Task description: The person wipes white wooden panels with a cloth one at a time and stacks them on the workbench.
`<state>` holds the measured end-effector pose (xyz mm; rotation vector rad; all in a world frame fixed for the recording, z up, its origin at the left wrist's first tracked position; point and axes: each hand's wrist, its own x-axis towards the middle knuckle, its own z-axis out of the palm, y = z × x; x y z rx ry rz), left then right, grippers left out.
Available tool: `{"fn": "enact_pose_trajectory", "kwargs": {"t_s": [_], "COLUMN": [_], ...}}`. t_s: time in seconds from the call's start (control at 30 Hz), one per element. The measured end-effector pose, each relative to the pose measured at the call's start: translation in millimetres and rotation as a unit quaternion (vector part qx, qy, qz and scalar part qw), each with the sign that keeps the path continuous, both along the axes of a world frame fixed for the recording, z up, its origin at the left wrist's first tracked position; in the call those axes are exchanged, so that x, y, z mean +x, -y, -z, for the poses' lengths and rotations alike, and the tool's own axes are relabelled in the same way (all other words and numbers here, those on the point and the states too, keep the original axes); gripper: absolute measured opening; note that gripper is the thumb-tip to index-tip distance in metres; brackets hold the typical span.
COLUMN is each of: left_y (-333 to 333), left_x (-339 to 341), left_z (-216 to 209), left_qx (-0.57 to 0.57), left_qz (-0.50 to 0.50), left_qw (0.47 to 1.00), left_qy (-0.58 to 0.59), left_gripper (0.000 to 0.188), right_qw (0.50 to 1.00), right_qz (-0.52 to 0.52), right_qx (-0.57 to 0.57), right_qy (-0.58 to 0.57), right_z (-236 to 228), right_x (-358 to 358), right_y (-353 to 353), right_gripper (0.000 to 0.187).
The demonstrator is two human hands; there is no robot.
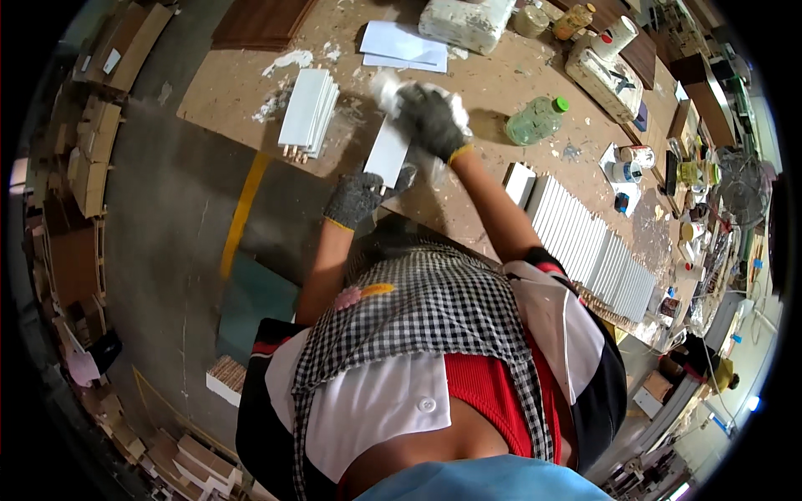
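My left hand [355, 199], in a dark grey knit glove, grips the near end of a narrow white board [386, 157], its fingers closed round it. Small wooden dowels stick out of that end. Over the board's far end, my right hand [433, 123] in a matching glove presses a crumpled white rag [386, 90], which is blurred. The board slants away from me above the table's front edge; whether its far end touches the table is hidden. Left of it lies a stack of similar white boards [307, 113] with dowels at the near end.
White paper sheets [405, 46] lie beyond my hands on the stained worktable [351, 71]. A green-capped bottle [536, 121] lies right of my right hand. Many white boards stand in a long row [585, 238] at the right. Foam blocks [468, 21] and jars [573, 22] occupy the back.
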<state>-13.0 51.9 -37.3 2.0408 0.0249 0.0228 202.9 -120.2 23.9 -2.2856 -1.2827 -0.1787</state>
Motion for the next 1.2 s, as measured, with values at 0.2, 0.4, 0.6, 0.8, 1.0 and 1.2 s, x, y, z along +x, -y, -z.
{"fn": "enact_pose_trajectory", "kwargs": {"t_s": [0.2,0.4,0.6,0.8,1.0,1.2], "left_y": [17.7,32.8,34.4,37.9,52.0,53.2], "left_x": [14.9,12.0,17.3,3.7,5.0,12.1], "left_z": [-41.4,-65.9,-70.4,-64.9,-68.0,-74.8], "left_qx": [-0.619,0.202,0.157,0.279,0.076,0.022], "left_qz": [-0.178,-0.102,-0.09,-0.109,-0.256,-0.22], "left_qw": [0.744,0.973,0.983,0.954,0.964,0.975], "left_qy": [-0.179,0.048,-0.038,0.006,-0.013,0.002], "left_gripper": [0.033,0.052,0.069,0.103,0.097,0.104], "right_qw": [0.864,0.953,0.998,0.981,0.96,0.996], "right_qz": [0.244,0.026,-0.06,0.177,-0.002,0.002], "right_qx": [0.281,0.222,-0.016,-0.05,-0.236,-0.084], "right_qy": [-0.338,-0.204,0.004,-0.062,-0.151,-0.034], "right_z": [-45.8,-116.3,-41.5,-34.8,-118.4,-25.5], "right_x": [47.6,-73.6,-81.1,27.9,-57.1,-35.9], "right_y": [31.1,32.1,17.9,12.8,-18.4,3.9], "right_gripper": [0.038,0.031,0.039,0.019,0.024,0.039]}}
